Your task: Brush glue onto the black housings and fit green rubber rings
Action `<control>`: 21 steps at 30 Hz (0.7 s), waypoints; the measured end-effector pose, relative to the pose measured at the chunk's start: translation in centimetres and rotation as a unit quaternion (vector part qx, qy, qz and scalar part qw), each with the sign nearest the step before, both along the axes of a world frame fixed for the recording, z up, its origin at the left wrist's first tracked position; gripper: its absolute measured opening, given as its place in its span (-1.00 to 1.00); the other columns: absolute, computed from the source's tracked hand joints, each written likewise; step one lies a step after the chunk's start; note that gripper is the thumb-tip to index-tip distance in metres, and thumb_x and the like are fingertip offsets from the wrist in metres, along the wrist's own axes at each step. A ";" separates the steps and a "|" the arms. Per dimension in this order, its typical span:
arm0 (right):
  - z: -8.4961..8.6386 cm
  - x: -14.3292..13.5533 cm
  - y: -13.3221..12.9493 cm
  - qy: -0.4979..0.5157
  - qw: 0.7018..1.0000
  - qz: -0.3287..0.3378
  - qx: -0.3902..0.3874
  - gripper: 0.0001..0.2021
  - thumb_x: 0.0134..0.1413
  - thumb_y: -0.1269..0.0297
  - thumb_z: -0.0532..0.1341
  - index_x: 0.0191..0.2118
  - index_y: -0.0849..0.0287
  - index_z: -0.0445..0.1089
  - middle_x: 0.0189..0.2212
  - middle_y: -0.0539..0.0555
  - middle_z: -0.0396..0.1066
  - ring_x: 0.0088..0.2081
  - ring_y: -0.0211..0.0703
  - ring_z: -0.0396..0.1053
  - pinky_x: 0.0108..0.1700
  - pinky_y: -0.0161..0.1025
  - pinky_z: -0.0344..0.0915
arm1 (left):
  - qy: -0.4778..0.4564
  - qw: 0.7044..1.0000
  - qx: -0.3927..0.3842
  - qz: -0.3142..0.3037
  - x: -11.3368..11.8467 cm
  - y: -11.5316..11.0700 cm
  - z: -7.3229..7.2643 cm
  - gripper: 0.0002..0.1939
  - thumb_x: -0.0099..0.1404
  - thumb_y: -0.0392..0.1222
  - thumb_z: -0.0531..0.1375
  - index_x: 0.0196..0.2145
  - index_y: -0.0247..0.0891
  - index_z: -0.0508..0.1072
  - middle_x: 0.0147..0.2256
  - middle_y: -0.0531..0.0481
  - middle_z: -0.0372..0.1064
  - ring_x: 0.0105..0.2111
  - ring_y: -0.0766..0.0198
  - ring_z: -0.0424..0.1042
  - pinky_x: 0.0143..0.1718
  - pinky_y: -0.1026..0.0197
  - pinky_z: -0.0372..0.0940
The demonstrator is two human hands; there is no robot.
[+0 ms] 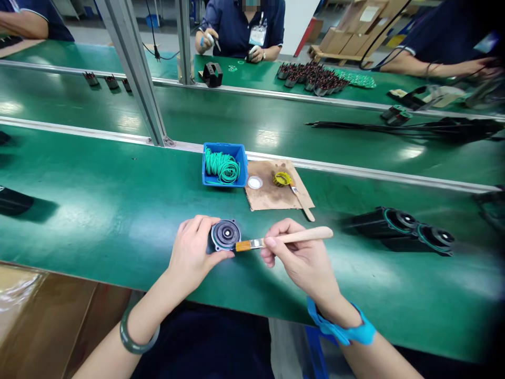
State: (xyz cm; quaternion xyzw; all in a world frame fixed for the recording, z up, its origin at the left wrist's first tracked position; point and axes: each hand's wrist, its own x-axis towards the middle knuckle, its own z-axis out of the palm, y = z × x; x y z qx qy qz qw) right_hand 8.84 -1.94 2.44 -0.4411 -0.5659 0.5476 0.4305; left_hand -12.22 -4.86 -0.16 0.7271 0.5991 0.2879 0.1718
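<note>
My left hand (192, 251) is wrapped round the side of a round black motor housing (226, 235), whose ringed end faces up. In my right hand (302, 258), the fingers pinch a brush (310, 235) with a pale wooden handle. Its orange-brown bristles point left and meet the lower right rim of the housing. Beyond my hands, a blue bin (224, 185) holds coiled green rings (223, 166). Beside it lies a stained cardboard piece (262, 201) with a yellow-rimmed pot (281, 179), a white round lid (255, 182) and a second brush (305, 206).
Two black housings (408, 231) lie at the right, another (14, 201) at the far left. A metal post (134, 73) rises from the rail behind. Across the bench, a person (244, 29) works near a pile of small parts (311, 78); others sit at both sides.
</note>
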 end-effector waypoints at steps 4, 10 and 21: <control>-0.1 -0.3 0.0 -0.038 0.999 -0.012 0.023 -0.66 0.07 0.04 0.35 -0.49 0.17 0.30 -0.68 0.00 0.42 -0.69 -0.26 0.38 -0.66 -0.37 0.38 | 0.012 1.000 0.002 -0.003 0.1 0.1 0.1 -0.42 0.04 -0.02 0.45 -0.08 -0.22 0.30 -0.14 -0.08 0.44 -0.12 0.02 0.45 -0.09 -0.01 0.28; -0.3 -0.2 0.4 -0.089 0.993 0.015 0.072 -0.71 0.15 0.12 0.30 -0.47 0.18 0.35 -0.63 -0.01 0.41 -0.66 -0.30 0.37 -0.63 -0.39 0.35 | 0.014 1.000 -0.004 -0.007 0.2 0.1 0.1 -0.41 0.04 -0.05 0.46 -0.07 -0.20 0.29 -0.12 -0.06 0.43 -0.10 0.02 0.44 -0.07 -0.03 0.28; 0.6 -0.5 3.9 -0.218 0.946 0.061 0.230 -0.71 0.24 0.20 0.22 -0.49 0.17 0.36 -0.50 0.01 0.43 -0.59 -0.31 0.37 -0.55 -0.34 0.28 | -0.085 0.996 -0.025 -0.013 0.2 0.2 -0.2 -0.41 0.04 -0.11 0.46 -0.05 -0.19 0.29 -0.11 -0.06 0.42 -0.10 0.08 0.47 -0.10 0.06 0.38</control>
